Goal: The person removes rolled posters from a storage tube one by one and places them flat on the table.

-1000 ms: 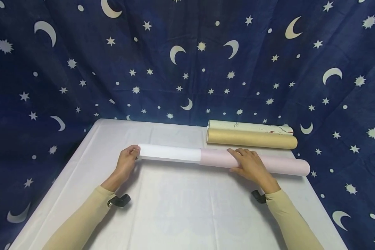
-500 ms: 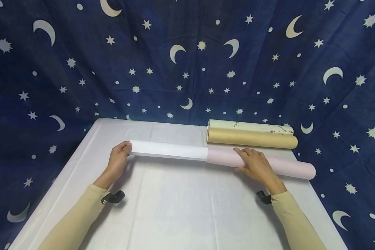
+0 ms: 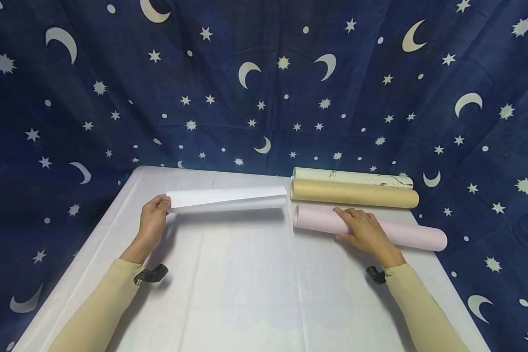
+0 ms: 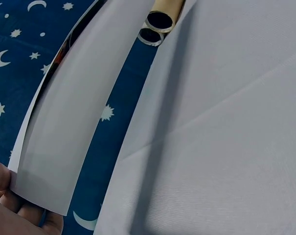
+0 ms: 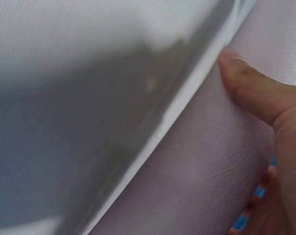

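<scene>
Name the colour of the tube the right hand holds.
The tube is pale pink; the head view shows it best.

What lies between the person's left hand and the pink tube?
The head view shows the white sheet reaching from the left hand nearly to the pink tube, then a narrow strip of white cloth.

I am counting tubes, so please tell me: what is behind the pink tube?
Behind the pink tube lies a gold tube, then a cream tube with red and dark markings. In the head view, the gold tube hides the cream one's lower near side.
</scene>
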`<state>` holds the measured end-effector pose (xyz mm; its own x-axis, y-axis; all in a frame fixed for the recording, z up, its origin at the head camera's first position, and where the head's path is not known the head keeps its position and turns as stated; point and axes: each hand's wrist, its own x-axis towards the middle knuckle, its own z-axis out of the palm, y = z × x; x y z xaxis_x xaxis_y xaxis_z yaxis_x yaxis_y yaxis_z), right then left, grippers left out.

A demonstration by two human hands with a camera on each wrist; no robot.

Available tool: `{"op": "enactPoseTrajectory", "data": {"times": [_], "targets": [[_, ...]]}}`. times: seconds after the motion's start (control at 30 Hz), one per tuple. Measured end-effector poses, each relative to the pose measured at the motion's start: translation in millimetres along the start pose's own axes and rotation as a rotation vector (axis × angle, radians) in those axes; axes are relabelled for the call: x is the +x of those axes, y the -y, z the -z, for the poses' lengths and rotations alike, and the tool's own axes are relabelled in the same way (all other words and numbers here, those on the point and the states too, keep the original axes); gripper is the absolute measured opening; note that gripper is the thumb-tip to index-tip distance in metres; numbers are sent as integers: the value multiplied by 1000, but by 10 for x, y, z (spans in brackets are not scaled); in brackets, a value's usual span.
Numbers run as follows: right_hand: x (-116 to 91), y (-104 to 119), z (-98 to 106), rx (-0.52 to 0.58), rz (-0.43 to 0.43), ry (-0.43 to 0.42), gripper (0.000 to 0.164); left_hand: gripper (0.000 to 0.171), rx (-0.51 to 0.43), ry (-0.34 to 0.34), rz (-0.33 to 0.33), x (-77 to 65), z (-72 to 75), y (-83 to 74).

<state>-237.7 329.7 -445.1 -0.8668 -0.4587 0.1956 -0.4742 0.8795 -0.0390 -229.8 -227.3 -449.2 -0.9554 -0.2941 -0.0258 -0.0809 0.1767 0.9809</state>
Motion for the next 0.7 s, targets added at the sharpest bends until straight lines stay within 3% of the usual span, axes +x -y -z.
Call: {"op": "enactPoseTrajectory", "data": {"times": [0.53,0.7], "targets": [[333,-249,-169,11,97,-37,78,48,-30,-11,31,-20,29,-41],[405,-260,-199,23,86,-44,76,48,-46,-15,33,-11,31,-53]]}}
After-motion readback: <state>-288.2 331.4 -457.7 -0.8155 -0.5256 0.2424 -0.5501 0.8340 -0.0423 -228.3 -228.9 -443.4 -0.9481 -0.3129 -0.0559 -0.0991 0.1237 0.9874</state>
